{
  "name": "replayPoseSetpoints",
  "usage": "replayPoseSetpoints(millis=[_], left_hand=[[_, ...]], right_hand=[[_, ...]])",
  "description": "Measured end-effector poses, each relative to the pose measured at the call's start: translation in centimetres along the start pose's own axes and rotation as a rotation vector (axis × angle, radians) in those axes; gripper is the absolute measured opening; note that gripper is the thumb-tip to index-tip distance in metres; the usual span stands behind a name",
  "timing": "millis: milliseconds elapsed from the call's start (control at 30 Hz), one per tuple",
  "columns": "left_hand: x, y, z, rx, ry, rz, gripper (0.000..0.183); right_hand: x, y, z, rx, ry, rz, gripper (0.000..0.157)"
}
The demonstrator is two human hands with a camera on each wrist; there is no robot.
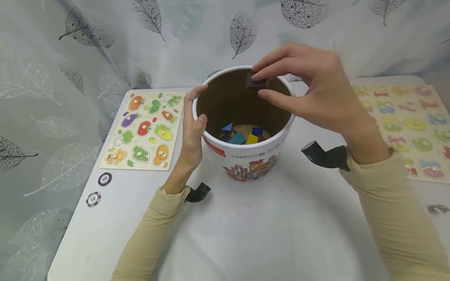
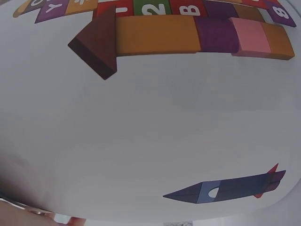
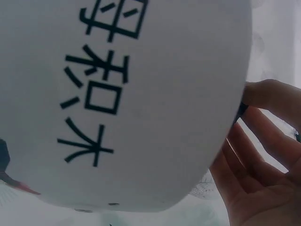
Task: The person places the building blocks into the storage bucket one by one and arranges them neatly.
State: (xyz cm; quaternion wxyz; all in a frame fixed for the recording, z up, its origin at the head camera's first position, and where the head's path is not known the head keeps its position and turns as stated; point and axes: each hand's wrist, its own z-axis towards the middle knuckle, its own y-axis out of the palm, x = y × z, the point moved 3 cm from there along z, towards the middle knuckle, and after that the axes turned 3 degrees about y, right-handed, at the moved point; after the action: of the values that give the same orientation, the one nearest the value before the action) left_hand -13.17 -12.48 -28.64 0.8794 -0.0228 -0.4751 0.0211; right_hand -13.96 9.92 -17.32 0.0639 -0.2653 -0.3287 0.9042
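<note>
A white printed bucket [image 1: 218, 156] stands upright on the table, its wall filling most of both wrist views. At its left rim my left hand [image 1: 191, 138] grips the edge, with the thumb near the front. Over the right side of the bucket's mouth, my right hand [image 1: 313, 88] pinches a small dark block [image 1: 258, 82] between thumb and fingers. Several blocks lie on the bucket's bottom, among them a teal one [image 1: 237, 138], a yellow one [image 1: 252, 139], a blue one [image 1: 257, 131] and a light blue triangle [image 1: 227, 127]. The front wall hides part of the bottom.
A vegetable puzzle board [image 1: 158, 150] lies left of the bucket, with two poker chips [image 1: 104, 179] in front of it. On the right is a number puzzle board [image 1: 415, 134], partly behind my right arm. A leaf-patterned curtain [image 1: 197, 39] hangs behind the table [image 1: 260, 234].
</note>
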Motion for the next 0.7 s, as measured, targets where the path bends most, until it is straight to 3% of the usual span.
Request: replayPoseSetpoints(millis=[367,700], left_hand=[[-0.1,0.5,0.2,-0.014,-0.006,-0.029,0.105],[-0.1,0.3,0.1,-0.013,-0.007,-0.031,0.104]], right_hand=[[1.2,0.7,-0.4,0.002,0.064,0.092,0.024],[0.7,-1.1,-1.9,-0.005,0.109,0.010,0.030]])
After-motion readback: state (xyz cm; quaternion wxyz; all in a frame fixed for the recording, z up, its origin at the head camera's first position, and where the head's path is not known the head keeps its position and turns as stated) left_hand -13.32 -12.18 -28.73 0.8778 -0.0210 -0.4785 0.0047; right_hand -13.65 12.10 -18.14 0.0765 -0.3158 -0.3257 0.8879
